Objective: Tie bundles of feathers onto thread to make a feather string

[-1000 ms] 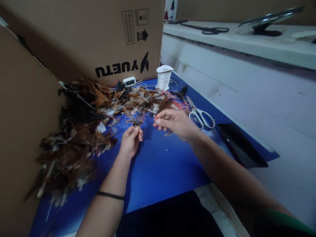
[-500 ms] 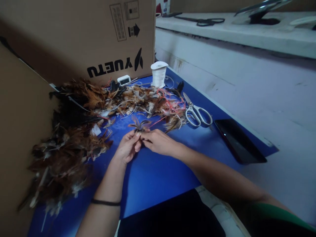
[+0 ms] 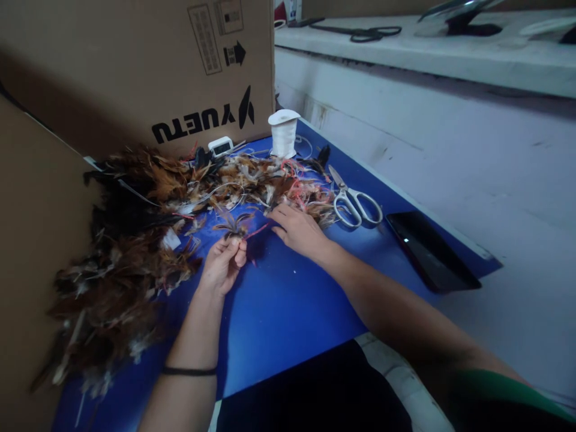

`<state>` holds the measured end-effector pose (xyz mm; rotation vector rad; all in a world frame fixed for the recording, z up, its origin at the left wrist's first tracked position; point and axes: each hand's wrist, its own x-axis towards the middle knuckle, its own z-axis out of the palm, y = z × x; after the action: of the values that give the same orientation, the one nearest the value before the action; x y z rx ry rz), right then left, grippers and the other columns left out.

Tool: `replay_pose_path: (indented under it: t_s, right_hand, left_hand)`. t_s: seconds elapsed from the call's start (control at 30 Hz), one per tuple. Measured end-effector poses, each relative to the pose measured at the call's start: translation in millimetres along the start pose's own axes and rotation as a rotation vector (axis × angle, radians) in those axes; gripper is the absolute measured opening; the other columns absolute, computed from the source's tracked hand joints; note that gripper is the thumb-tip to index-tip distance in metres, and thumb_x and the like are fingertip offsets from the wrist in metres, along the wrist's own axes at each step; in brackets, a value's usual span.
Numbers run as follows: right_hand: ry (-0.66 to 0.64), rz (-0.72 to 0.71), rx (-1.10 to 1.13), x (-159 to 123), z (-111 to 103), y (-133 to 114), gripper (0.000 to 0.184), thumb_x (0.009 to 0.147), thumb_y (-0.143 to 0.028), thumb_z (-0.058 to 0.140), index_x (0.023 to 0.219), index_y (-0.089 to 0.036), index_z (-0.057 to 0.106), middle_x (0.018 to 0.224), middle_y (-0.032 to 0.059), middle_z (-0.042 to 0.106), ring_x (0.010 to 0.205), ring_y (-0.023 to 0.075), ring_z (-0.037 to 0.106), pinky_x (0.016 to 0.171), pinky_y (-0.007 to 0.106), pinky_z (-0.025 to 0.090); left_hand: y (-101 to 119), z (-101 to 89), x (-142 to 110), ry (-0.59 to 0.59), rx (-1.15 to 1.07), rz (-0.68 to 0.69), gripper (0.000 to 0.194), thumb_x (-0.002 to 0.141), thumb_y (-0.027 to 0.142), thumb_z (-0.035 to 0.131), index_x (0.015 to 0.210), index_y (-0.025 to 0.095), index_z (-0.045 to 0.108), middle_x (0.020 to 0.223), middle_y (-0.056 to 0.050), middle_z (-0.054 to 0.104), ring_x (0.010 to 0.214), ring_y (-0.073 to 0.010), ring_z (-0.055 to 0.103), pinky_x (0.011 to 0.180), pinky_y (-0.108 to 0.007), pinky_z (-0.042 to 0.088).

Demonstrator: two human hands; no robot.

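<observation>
Nearest are a green sleeve (image 3: 495, 393) at right and a black band (image 3: 189, 371) around the left forearm. Beyond them spreads the blue surface (image 3: 292, 318). Of the two hands, the left hand (image 3: 221, 264) pinches a small bunch (image 3: 233, 231) of feathers between thumb and fingers, above the middle of the surface, tips fanning toward the far side. A pink thread (image 3: 257, 231) runs right from the bunch toward the right hand (image 3: 297, 231), whose fingers are bent; whether they grip anything, I cannot tell.

On the left lies a brown and black heap (image 3: 112, 288) of feathers, which curves along the far side behind the hands, with a white scrap (image 3: 171, 239) at its edge. At right, a phone (image 3: 432, 252) lies near the surface's edge, and open scissors (image 3: 355, 207) lie just beyond it. Farther back, a white spool (image 3: 284, 137) stands upright, right of a small white device (image 3: 220, 146). Behind rises a box (image 3: 135, 72); far right, black scissors (image 3: 371, 33) lie on a ledge (image 3: 427, 51).
</observation>
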<state>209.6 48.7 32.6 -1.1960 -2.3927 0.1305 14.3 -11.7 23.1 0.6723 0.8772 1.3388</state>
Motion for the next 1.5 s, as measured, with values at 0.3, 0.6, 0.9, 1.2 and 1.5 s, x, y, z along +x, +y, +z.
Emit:
replay_pose_path:
  t_s: [0.3,0.6,0.9,1.2,1.5]
  right_hand:
    - [0.25,0.218,0.0,8,-2,51,0.023,0.089,-0.016,0.042,0.089,-0.016,0.064,0.094,0.0101,0.066,0.092,0.021,0.06,0.085,0.036,0.048]
    - [0.312,0.319,0.047,8,-6,67,0.021,0.087,-0.017,0.044,0.091,-0.016,0.065,0.09,0.01,0.067,0.085,0.0202,0.061,0.082,0.036,0.047]
    - [0.276,0.392,-0.014,8,-6,73,0.022,0.085,-0.017,0.045,0.089,-0.015,0.066,0.089,0.0087,0.066,0.085,0.0201,0.061,0.081,0.035,0.046]
    - [0.315,0.245,-0.156,0,-25,29,0.041,0.071,-0.009,0.047,0.109,-0.016,0.062,0.109,0.0107,0.06,0.093,0.0244,0.058,0.078,0.039,0.048]
    - [0.0,-0.035,0.899,-9,5,-42,0.063,0.074,-0.026,0.065,0.132,-0.019,0.042,0.11,0.0072,0.06,0.099,0.0161,0.059,0.091,0.034,0.048]
  left_hand:
    - [27,-20.5,1,0.129,-0.268,0.246,0.015,0.07,0.01,0.071,0.069,0.012,0.056,0.063,0.002,0.053,0.044,0.0017,0.039,0.04,-0.007,0.034]
    - [50,-40.6,-5,0.092,-0.419,0.432,0.012,0.077,0.005,0.061,0.073,0.013,0.053,0.065,0.005,0.051,0.043,0.005,0.041,0.043,0.0,0.036]
    - [70,-59.8,-12,0.05,-0.63,0.602,0.022,0.072,-0.002,0.053,0.07,0.016,0.041,0.06,0.008,0.053,0.043,0.0047,0.048,0.044,0.005,0.037]
    - [50,-34.3,-8,0.174,-0.234,0.386,0.017,0.071,0.006,0.066,0.068,0.012,0.05,0.062,0.002,0.056,0.042,0.0021,0.043,0.039,-0.005,0.035]
    - [16,2.9,-13,0.023,0.071,0.134,0.023,0.063,0.023,0.079,0.064,0.011,0.061,0.057,0.001,0.056,0.041,-0.0005,0.04,0.039,-0.012,0.033]
